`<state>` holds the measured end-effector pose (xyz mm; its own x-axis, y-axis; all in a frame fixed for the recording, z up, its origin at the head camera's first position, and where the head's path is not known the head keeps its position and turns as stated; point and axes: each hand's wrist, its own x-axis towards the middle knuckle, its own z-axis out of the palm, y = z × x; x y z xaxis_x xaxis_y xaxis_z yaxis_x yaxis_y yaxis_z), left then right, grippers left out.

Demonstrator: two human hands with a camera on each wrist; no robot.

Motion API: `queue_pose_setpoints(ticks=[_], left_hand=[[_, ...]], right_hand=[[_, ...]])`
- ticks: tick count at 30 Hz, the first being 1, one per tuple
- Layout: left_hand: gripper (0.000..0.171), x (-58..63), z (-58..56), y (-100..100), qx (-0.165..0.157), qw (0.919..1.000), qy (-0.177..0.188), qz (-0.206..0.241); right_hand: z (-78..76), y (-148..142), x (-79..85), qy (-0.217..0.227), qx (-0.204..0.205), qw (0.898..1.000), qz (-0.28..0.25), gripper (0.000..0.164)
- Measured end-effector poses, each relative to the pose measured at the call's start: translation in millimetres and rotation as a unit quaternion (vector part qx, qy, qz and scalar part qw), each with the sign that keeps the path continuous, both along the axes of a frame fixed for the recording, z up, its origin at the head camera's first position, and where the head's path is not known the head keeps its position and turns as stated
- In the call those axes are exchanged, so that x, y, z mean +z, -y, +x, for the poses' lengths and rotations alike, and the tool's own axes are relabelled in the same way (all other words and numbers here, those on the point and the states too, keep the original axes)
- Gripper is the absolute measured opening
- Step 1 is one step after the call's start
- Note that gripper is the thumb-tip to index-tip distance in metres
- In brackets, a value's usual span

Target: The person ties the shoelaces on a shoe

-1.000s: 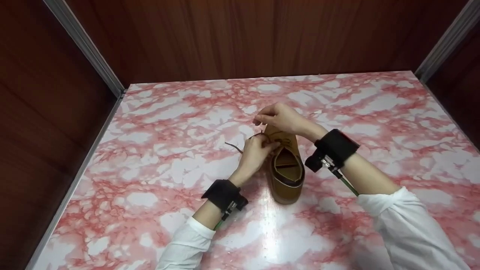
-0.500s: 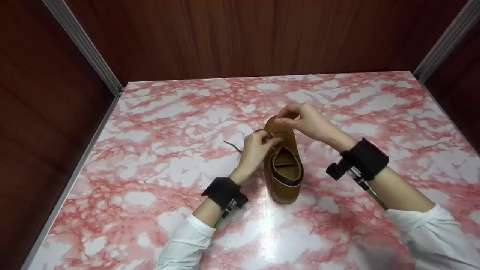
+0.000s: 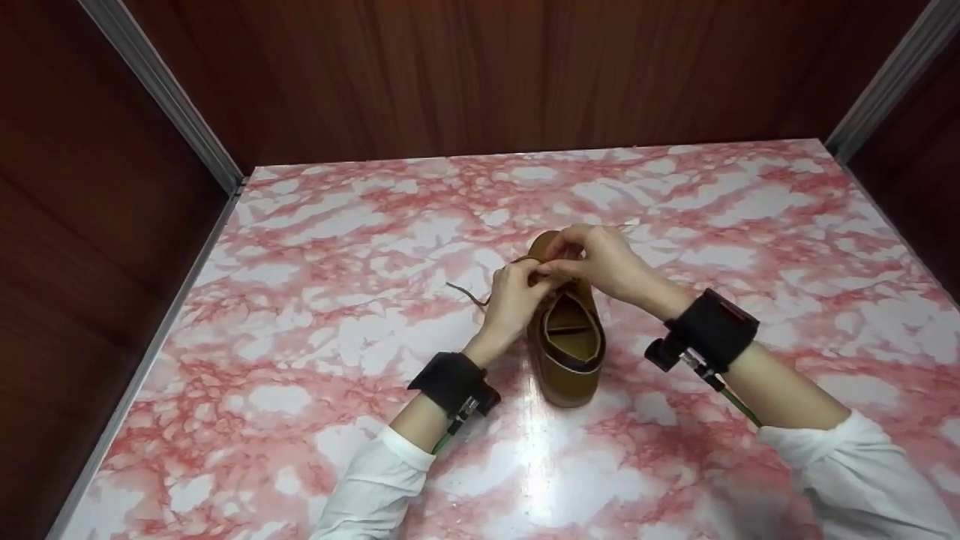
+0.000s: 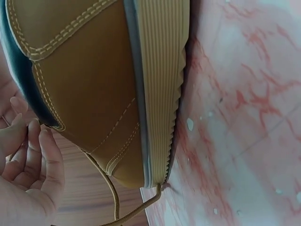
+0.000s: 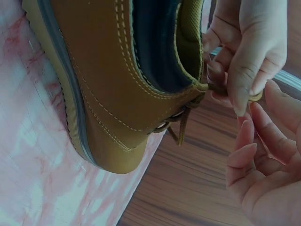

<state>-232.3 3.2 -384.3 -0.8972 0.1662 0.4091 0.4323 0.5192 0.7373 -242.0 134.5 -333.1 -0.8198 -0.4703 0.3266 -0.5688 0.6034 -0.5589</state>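
Observation:
A tan lace-up shoe (image 3: 570,386) stands upright on the table, its toe pointing away from me. My left hand (image 3: 511,300) is over the laces at its left side. In the right wrist view, the left hand (image 5: 251,52) pinches a brown shoelace (image 5: 257,97) between thumb and fingers, and a small loop sticks out. My right hand (image 3: 611,259) reaches in from the right. Its thumb and forefinger stand apart on either side of that loop, tips right at the left fingertips. One loose lace end (image 3: 466,291) trails to the left of the shoe.
The red-and-white marbled tabletop (image 3: 315,330) spreads around the shoe. Dark wood panels (image 3: 465,75) enclose it at the back and sides, with metal strips (image 3: 161,90) at the corners. Both wrists wear black straps (image 3: 716,330) with small cameras and green cables.
My right hand first drew back to the right, away from the lace, then came down and left to the left fingertips. The left hand stays nearly in place at the laces.

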Motion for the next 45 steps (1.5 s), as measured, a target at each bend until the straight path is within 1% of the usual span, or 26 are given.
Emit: queue_pose_setpoints(ticks=[3,5,9,12,16,20,23,25,28,29,30,32,35,36,37,39,40,41,42,43,44,45], left_hand=[[0.012,0.2,0.2,-0.8,0.001,1.0,0.005,-0.003],[0.015,0.1,0.5,-1.4,0.002,1.0,0.009,0.001],[0.022,-0.1,-0.1,-3.0,-0.006,0.9997,0.005,0.023],[0.025,-0.1,-0.7,-4.3,-0.015,0.9992,0.007,0.037],[0.025,-0.3,-0.8,-5.3,-0.016,0.9987,0.013,0.046],[0.025,-0.6,-0.6,-4.4,-0.011,0.9987,0.007,0.049],[0.025,-1.1,-0.7,-2.5,-0.012,0.9988,0.008,0.048],[0.024,-1.2,-0.3,-0.6,-0.019,0.9984,0.013,0.052],[0.024,-1.7,-0.1,3.7,-0.033,0.9972,0.028,0.06],[0.023,-8.4,-4.3,5.1,-0.041,0.9968,0.03,0.061],[0.023,-7.5,-3.8,7.6,-0.047,0.9965,0.039,0.057],[0.022,-5.1,-3.5,14.1,-0.064,0.9944,0.068,0.05],[0.018,2.9,-3.1,26.7,-0.087,0.9872,0.127,0.041],[0.019,12.6,0.1,31.6,-0.082,0.9846,0.152,0.03],[0.016,17.4,0.1,36.6,-0.081,0.9829,0.162,0.031],[0.019,5.3,-17.4,46.4,-0.07,0.9846,0.157,0.029],[0.021,-3.8,-28.8,51.0,-0.059,0.9871,0.145,0.032],[0.022,-16.1,-42.7,55.6,-0.047,0.9903,0.125,0.037],[0.023,-32.4,-59.8,59.6,-0.031,0.9938,0.099,0.039],[0.023,-49.8,-77.5,63.0,-0.018,0.9961,0.072,0.049],[0.026,-68.8,-96.0,64.7,-0.003,0.9971,0.052,0.055],[0.026,-71.6,-100.9,65.0,0.006,0.997,0.044,0.064]], right_hand=[[-1.3,0.1,-0.9,-0.007,0.0,1.0,-0.008,0.02],[-2.1,-0.5,-1.1,-0.006,0.001,1.0,-0.014,0.021],[-3.5,-1.4,-1.7,-0.003,0.0,1.0,-0.013,0.022],[-3.9,-1.6,-2.3,-0.004,-0.007,1.0,-0.009,0.021],[-3.9,-2.2,-3.3,-0.004,-0.008,1.0,-0.015,0.019],[-3.3,-3.6,-3.5,0.004,-0.007,1.0,-0.023,0.015],[-3.0,-4.7,-3.6,0.011,-0.011,1.0,-0.024,0.014],[-3.0,-5.4,-3.9,0.016,-0.012,0.999,-0.027,0.014],[-3.3,-6.2,-4.2,0.017,-0.01,0.999,-0.032,0.014],[-3.4,-6.5,-4.3,0.014,-0.008,0.999,-0.033,0.014],[-3.6,-6.8,-4.4,0.012,-0.005,0.999,-0.036,0.015],[-3.9,-7.6,-4.6,0.009,0.0,0.999,-0.038,0.015],[-4.2,-8.7,-4.5,0.004,0.011,0.999,-0.038,0.016],[-4.4,-9.0,-4.5,0.003,0.013,0.999,-0.037,0.015],[-4.5,-9.3,-4.5,0.002,0.014,0.999,-0.036,0.015],[-4.5,-9.5,-4.6,0.002,0.015,0.999,-0.037,0.014],[-4.5,-9.6,-4.8,0.002,0.014,0.999,-0.036,0.014],[-4.6,-9.8,-5.0,0.002,0.013,0.999,-0.037,0.013],[-4.6,-9.8,-5.1,0.004,0.01,0.999,-0.038,0.013],[-4.4,-9.9,-5.0,0.007,0.01,0.999,-0.04,0.013],[-4.3,-9.9,-5.0,0.01,0.009,0.999,-0.041,0.013],[-4.5,-10.0,-5.0,0.012,0.007,0.999,-0.041,0.013]])
